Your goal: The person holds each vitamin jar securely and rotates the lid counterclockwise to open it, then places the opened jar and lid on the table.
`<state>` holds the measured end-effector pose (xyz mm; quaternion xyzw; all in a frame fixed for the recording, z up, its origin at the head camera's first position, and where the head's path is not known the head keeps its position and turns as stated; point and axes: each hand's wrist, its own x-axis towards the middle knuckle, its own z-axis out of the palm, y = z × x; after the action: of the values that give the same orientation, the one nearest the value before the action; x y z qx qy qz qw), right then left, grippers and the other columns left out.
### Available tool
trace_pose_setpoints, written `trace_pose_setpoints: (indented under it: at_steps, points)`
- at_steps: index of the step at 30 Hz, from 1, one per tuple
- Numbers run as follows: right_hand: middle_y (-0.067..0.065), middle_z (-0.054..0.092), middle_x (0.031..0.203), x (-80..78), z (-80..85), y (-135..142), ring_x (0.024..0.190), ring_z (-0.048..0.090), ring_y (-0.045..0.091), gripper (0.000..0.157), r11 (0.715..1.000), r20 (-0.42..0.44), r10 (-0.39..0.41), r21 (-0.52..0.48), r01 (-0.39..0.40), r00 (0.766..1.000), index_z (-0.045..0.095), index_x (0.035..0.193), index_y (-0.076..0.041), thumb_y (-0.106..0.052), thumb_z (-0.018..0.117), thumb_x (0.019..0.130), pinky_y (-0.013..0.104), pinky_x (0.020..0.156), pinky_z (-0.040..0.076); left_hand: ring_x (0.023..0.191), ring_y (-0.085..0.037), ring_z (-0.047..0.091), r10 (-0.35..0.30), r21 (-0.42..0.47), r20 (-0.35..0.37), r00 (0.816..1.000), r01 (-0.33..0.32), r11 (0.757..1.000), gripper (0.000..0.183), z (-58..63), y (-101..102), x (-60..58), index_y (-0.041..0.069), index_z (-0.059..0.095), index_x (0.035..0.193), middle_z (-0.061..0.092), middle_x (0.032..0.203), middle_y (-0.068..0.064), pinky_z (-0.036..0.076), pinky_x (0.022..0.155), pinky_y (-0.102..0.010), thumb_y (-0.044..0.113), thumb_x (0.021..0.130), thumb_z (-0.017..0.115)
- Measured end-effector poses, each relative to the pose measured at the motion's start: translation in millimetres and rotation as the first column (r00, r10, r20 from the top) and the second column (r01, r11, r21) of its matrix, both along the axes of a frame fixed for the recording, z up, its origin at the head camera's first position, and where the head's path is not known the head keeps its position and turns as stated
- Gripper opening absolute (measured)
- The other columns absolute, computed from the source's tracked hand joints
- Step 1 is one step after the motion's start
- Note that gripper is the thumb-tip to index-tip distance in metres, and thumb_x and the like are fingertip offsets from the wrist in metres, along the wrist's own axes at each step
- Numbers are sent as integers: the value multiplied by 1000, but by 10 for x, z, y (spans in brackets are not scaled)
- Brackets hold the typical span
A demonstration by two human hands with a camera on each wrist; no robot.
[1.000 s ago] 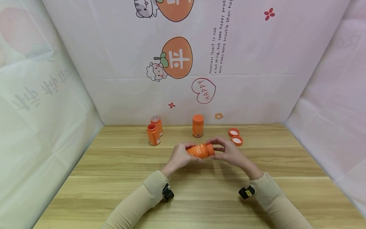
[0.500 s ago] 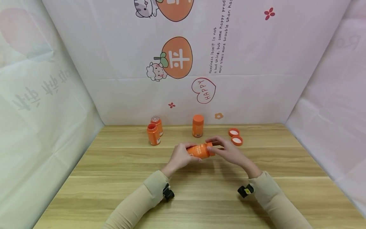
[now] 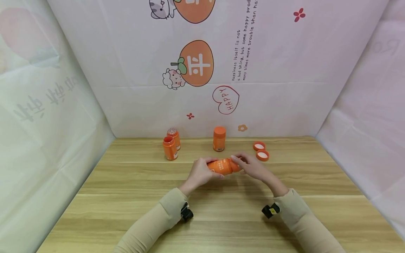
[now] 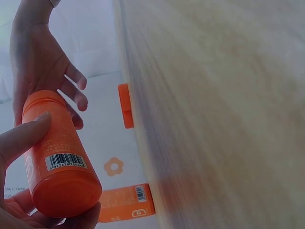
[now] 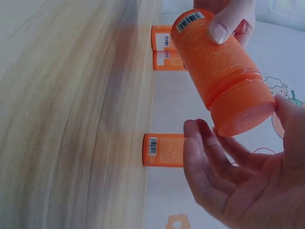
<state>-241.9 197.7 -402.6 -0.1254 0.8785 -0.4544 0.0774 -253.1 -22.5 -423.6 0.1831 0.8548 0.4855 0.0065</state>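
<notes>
Above our pale wood-grain tabletop (image 3: pixel 227 225), we see the left hand (image 3: pixel 200 173) curled round a tilted orange plastic-looking cylindrical bottle (image 3: pixel 223 166), probably light, stiff, slippery and best gripped mid-body, while the right hand (image 3: pixel 255 168), other fingers loosely bent, pinches its round orange cap (image 5: pixel 244 109).

And here's the setting: a pale, wood-grained desk (image 3: pixel 218 228) stretches back in light brown bands to a smooth white printed backdrop (image 3: pixel 133 109), crossed by a horizontal crease, with a wrinkled white sheet on the left (image 3: pixel 34 165) showing faint grey lettering and another white sheet on the right (image 3: pixel 364 126). Up on that backdrop, it's a round orange fruit print with a white character (image 3: pixel 200 63), a curly white cartoon sheep (image 3: pixel 173 79) at its side, then a red-outlined "HAPPY" heart (image 3: pixel 225 99) below and sideways black English lettering (image 3: pixel 245 45) climbing above! Soft light washes over everything, leaving only blurry shadows across the wood.
</notes>
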Motion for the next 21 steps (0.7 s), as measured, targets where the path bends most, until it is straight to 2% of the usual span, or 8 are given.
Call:
trace_pose_setpoints:
  at_steps: [8,15,21]
  points:
    - [12,66,102,1,8,3,84,69,22,58,1000,70,-4,5,4,998,55,124,-5,-53,42,96,45,75,54,89,-17,59,0,-7,-6,1000,0,1000,57,2,-3,8,15,69,113,69,105,-2,48,79,-34,16,59,89]
    - [13,65,102,14,21,6,85,68,22,58,1000,82,5,-14,-4,997,56,123,-4,-53,44,95,47,77,54,89,-17,59,1,-11,0,1000,-1,1000,58,-13,-6,1,16,69,114,69,106,-2,48,79,-34,17,59,89]
    - [18,61,114,16,16,25,89,66,23,57,998,86,42,-52,-38,995,50,130,-4,-48,50,94,45,80,54,92,-17,58,8,-10,12,1000,-7,1000,58,-11,-16,-1,17,69,114,68,108,-1,47,81,-36,19,60,89]
